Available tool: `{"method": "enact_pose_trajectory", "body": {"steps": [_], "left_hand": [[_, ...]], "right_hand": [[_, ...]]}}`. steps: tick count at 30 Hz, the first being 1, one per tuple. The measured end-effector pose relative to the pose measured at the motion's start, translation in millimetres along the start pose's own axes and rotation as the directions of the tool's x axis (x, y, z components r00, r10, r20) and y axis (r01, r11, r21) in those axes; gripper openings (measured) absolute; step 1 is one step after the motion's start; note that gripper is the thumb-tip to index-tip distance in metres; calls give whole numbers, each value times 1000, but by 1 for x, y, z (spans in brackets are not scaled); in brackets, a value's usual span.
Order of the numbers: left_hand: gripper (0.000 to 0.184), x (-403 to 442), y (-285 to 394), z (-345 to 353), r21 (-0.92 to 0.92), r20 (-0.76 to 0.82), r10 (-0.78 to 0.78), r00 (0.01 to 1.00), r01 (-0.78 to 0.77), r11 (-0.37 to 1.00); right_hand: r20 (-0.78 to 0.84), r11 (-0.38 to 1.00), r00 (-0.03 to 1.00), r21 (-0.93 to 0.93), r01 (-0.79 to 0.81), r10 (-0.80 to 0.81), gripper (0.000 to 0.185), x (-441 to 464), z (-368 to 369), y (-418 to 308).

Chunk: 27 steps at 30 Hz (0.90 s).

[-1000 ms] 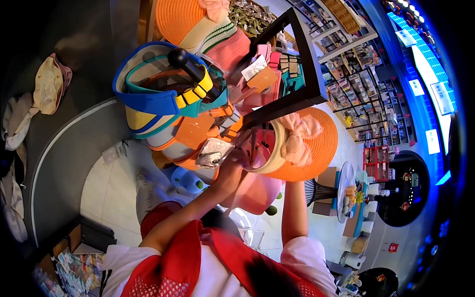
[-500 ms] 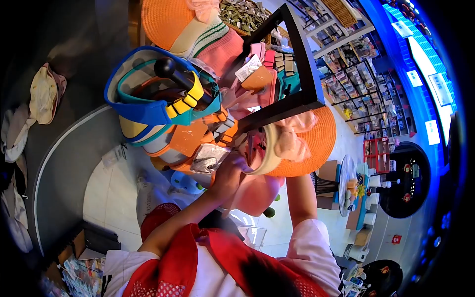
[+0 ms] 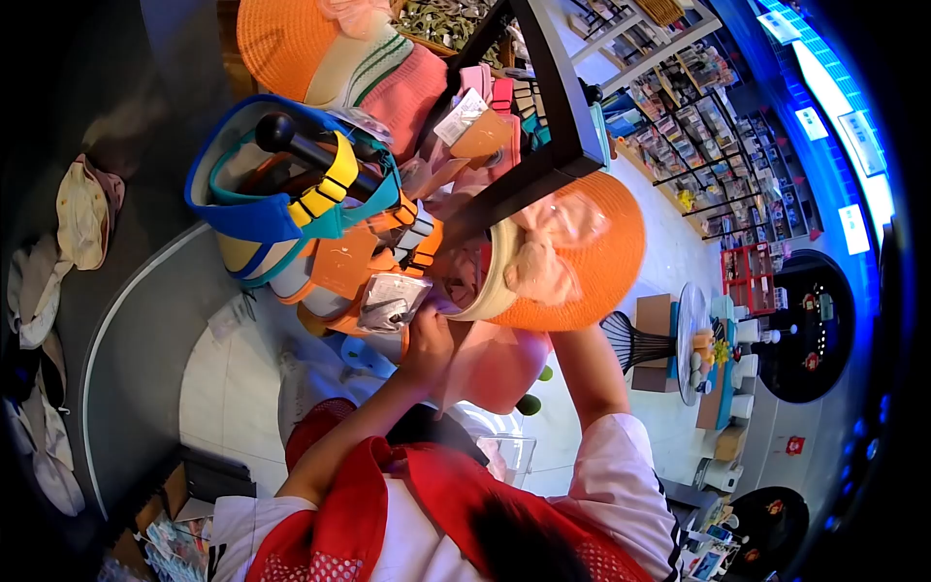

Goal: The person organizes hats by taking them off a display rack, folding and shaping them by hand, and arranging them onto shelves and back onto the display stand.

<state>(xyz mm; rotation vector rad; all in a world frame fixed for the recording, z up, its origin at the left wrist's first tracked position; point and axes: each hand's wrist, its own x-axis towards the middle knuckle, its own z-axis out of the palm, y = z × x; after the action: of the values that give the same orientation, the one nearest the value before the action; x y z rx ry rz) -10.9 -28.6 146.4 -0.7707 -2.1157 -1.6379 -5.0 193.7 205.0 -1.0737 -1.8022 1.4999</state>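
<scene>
My left hand [image 3: 430,341] is closed at the lower end of the cream band of an orange straw sun visor [image 3: 592,262] with a sheer pink bow. My right forearm [image 3: 590,373] reaches up behind this visor, which hides my right hand. Left of my left hand, a blue and teal visor [image 3: 233,209] with a yellow buckled strap hangs around a black rod [image 3: 310,150] with a ball end. Below it are an orange tag [image 3: 341,260] and a clear plastic packet [image 3: 393,301], close to my fingers. A pink visor brim [image 3: 495,367] hangs beneath the straw visor.
A dark rack frame [image 3: 558,170] crosses over the visors. Another orange straw hat [image 3: 291,48] is at upper left. Caps [image 3: 85,213] hang at far left beside a curved grey panel [image 3: 145,359]. Stocked shelves [image 3: 713,145] and a round display table [image 3: 690,339] stand to the right.
The visors and rack have shifted left in view, and the straw visor's brim shows more of its face. My left hand stays at its band, and more of my right forearm shows.
</scene>
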Motion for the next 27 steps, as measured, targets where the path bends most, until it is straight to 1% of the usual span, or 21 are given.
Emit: {"method": "enact_pose_trajectory", "body": {"steps": [3, 4, 6, 9, 11, 13, 14, 17, 18, 19, 20, 21, 23, 25, 27], "left_hand": [[21, -8, -7, 6, -42, -7, -86, 996, 85, 995], [21, -6, -7, 5, -6, -15, -86, 996, 86, 996], [21, -1, -5, 2, 65, -22, -82, 996, 83, 994], [26, -6, -4, -2, 49, 64, -105, 992, 102, 994], [23, -2, 1, -9, -27, 101, -183, 978, 187, 982], [22, 4, 6, -11, -89, 134, -268, 954, 281, 956], [24, 6, 8, -10, -240, 212, -413, 886, 456, 857], [26, 19, 25, -11, -158, 179, -476, 861, 503, 850], [29, 21, 28, -12, -166, 199, -477, 856, 510, 844], [30, 23, 31, -11, -212, 197, -495, 846, 530, 821], [30, 24, 34, -10, -254, 195, -515, 835, 550, 795], [31, 26, 36, -10, -297, 194, -533, 824, 567, 768], [38, 19, 29, -7, -294, 183, -436, 881, 472, 831], [44, 16, 32, -10, -257, 186, -331, 925, 371, 893], [57, 10, 33, -14, -282, 247, -308, 919, 372, 884]], "right_hand": [[-25, 1000, 1000, -31, -5, 4, 43, 4, 3, 5], [-29, 1000, 1000, -6, -11, 11, 42, 5, 0, 2], [-37, 998, 999, 57, -27, 29, 42, 6, -7, -5], [-45, 979, 998, 198, -41, 50, 42, -8, -19, -19], [-49, 950, 998, 312, -29, 46, 41, -30, -23, -29], [-26, 879, 1000, 476, -3, 17, 41, -62, -25, -41], [-2, 827, 1000, 562, 9, -10, 41, -80, -27, -46], [153, 663, 970, 748, 12, -190, 31, -119, -34, -60], [148, 831, 969, 549, 85, -198, 28, -123, -36, -57], [144, 939, 969, 310, 150, -203, 26, -129, -34, -60], [138, 962, 974, 233, 145, -180, 16, -137, -29, -72], [174, 982, 974, 143, 121, -146, 14, -133, -30, -68], [105, 972, 980, 185, 146, -167, 14, -132, -25, -73], [114, 972, 983, 204, 120, -145, 15, -130, -22, -76], [122, 967, 985, 238, 90, -122, 15, -130, -20, -75]]}}
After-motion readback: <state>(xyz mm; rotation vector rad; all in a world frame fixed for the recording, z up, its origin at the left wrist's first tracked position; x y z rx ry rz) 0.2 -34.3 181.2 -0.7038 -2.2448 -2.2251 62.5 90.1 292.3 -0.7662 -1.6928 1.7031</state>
